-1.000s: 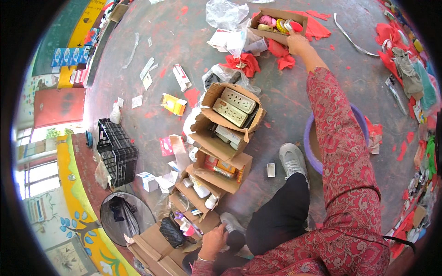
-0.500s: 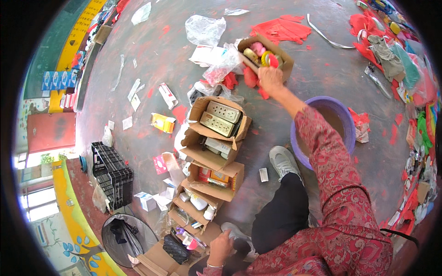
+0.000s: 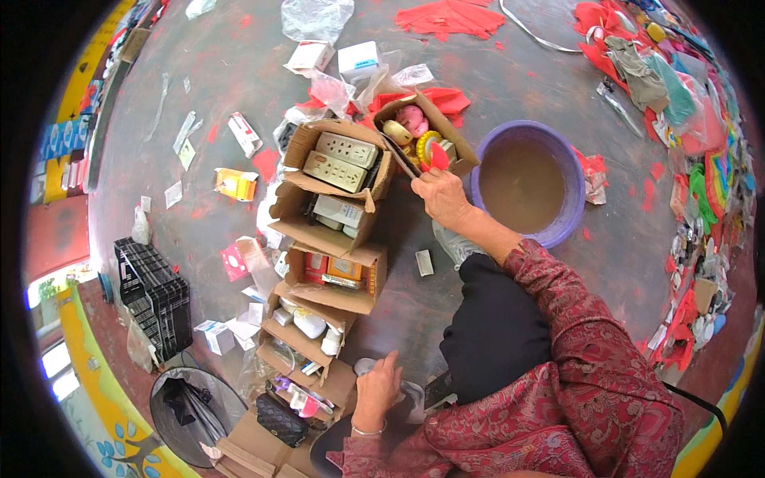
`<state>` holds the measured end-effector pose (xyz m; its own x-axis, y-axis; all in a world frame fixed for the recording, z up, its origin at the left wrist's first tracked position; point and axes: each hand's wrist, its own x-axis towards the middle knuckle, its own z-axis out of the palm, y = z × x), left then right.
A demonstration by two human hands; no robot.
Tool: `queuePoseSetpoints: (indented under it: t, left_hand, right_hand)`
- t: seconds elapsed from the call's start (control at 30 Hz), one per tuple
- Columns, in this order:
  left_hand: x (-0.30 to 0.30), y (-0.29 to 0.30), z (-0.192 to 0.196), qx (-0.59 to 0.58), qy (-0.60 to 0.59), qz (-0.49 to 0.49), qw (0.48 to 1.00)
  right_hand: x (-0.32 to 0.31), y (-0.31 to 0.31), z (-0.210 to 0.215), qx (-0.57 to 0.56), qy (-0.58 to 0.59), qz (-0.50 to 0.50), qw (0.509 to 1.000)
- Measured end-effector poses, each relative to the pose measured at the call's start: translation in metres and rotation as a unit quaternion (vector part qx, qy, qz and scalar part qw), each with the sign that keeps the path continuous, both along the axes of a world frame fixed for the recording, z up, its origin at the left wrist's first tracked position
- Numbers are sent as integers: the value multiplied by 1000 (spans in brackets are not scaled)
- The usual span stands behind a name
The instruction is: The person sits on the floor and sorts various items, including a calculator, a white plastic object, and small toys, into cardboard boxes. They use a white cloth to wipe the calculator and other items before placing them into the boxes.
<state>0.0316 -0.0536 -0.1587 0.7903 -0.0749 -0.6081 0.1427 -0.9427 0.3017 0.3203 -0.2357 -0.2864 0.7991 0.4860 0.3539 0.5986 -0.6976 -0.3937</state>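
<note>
My right hand (image 3: 440,197) is closed on the near edge of a cardboard box (image 3: 466,165). Inside it lie a pink rounded thing (image 3: 413,119), a yellow ring-shaped thing (image 3: 427,144) and a red piece. This box stands at the far end of a row of cardboard boxes, beside the one with white power strips (image 3: 335,170). Low in the view, my left hand (image 3: 377,392) hangs by my leg, its fingers loosely apart and nothing visible in them. A small black quilted bag (image 3: 280,420) lies to its left.
A purple basin (image 3: 572,191) of murky water stands right of the held box. Further boxes hold small cartons (image 3: 344,271) and white bottles (image 3: 309,323). A black crate (image 3: 155,299) is at left. Plastic bags and red scraps litter the floor; a heap (image 3: 669,95) lies far right.
My right hand has drawn the box nearer, up against the power-strip box and close to the basin. My right foot has shifted, and the whole view has moved a little.
</note>
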Motion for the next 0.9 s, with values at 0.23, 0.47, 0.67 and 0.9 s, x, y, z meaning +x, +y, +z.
queuePoseSetpoints:
  t: [0.23,0.47,0.67,0.9]
  left_hand:
    - [4,0,3,-3,-8,-6,1000]
    - [10,-4,-2,-9,16,-21,1000]
    - [-1,-5,-10,3,43,0,999]
    - [4,-9,-8,-8,29,-20,999]
  right_hand:
    - [-12,-20,69,227,183,-163,943]
    - [49,-36,38,66,256,-194,945]
    - [42,-48,36,166,169,-263,935]
    - [37,-72,78,312,96,-327,887]
